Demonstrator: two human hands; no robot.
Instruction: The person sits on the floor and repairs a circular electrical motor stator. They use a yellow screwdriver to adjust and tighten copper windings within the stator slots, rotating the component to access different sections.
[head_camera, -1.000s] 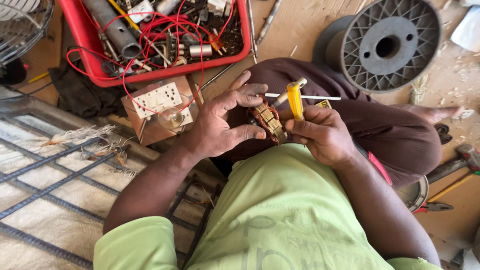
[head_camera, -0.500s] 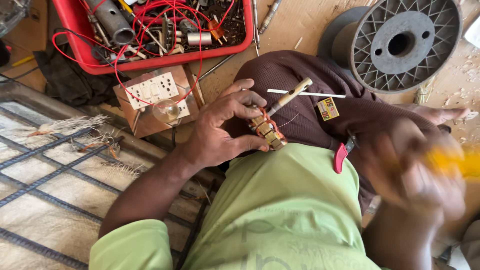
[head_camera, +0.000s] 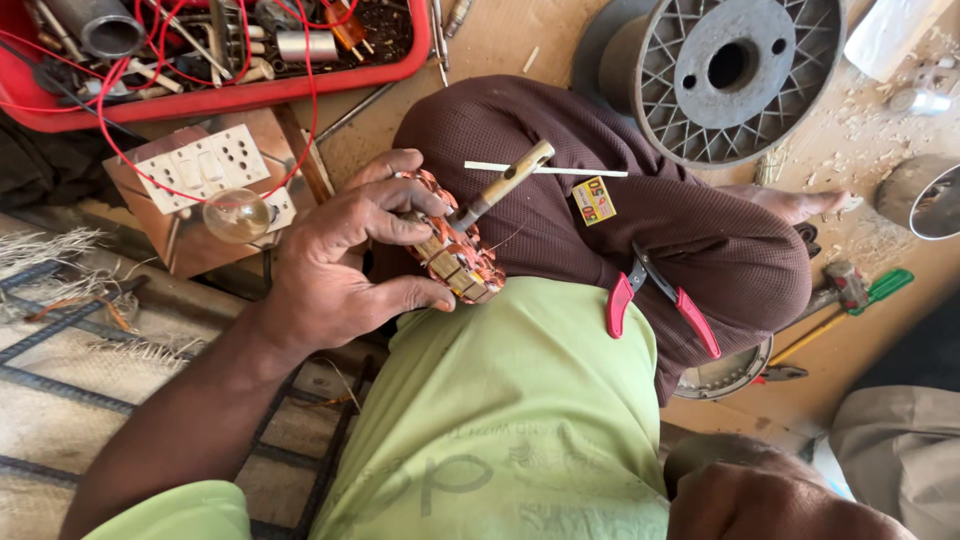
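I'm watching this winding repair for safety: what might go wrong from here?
The left hand alone grips the copper-wound armature over the lap, so it may slip or roll off. Red-handled pliers lie loose on the thigh and might slide to the floor. The glass bulb on the switch board sits close by the left hand's knuckles and might get knocked.

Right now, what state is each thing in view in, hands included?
Left hand: gripping the motor armature, holding it over the lap.
Motor armature: copper windings exposed, shaft pointing up and away.
Right hand: low at the frame edge, grip not visible.
Red-handled pliers: lying on the thigh, handles spread.
Light bulb: unlit, on the switch board.
Red tray: full of wires and parts.
Wire spool: empty, lying flat.
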